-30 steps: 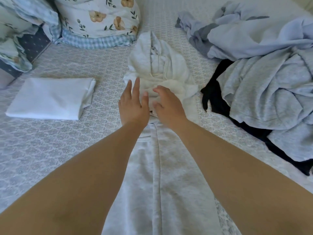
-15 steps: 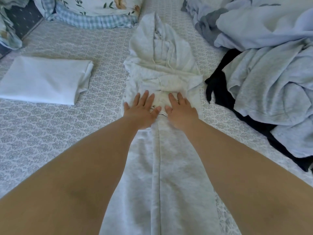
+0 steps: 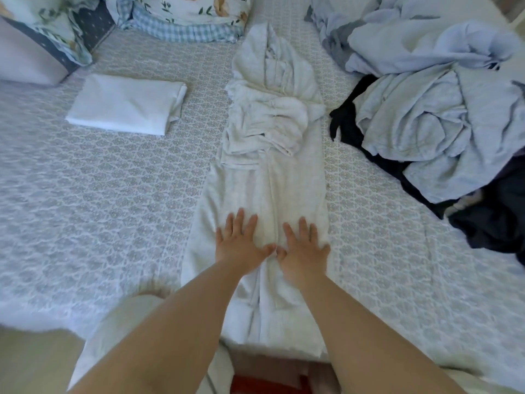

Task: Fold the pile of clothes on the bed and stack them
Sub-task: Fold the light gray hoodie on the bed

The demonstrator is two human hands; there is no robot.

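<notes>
A: Dead centre on the bed: left hand and right hand both flat, palms down, fingers straight and spread, pressing the pale grey hoodie. Thumb tips almost meet over the centre seam. Nothing gripped or pinched.

B: Fabric?

A: Soft fleecy knit, matte, slightly heathered. Folded into one long narrow strip running 6 to 12 o'clock. Lower half smooth under the palms; a vertical ridge runs down the middle. Near hem reaches the bed edge at 6.

B: Upper part?

A: Sleeves bunched crosswise at about 12 from the hands, wrinkled, not flat. Hood beyond that, crumpled, pointing towards the pillow.

B: Surface underneath?

A: Bedsheet with a fine repeating lattice print, grey on white, lying flat.

B: Rest of the laundry?

A: Unfolded pile at 1 to 3 o'clock: light blue and grey knits heaped and creased, with a dark navy or black garment sticking out below. Just beside the hoodie, not touching as far as I can tell.

B: Anything done?

A: One folded white piece at 10 o'clock, a neat rectangle with soft rounded folds, well apart from the hoodie. Floral pillow with a gingham trim at 11 to 12.
</notes>
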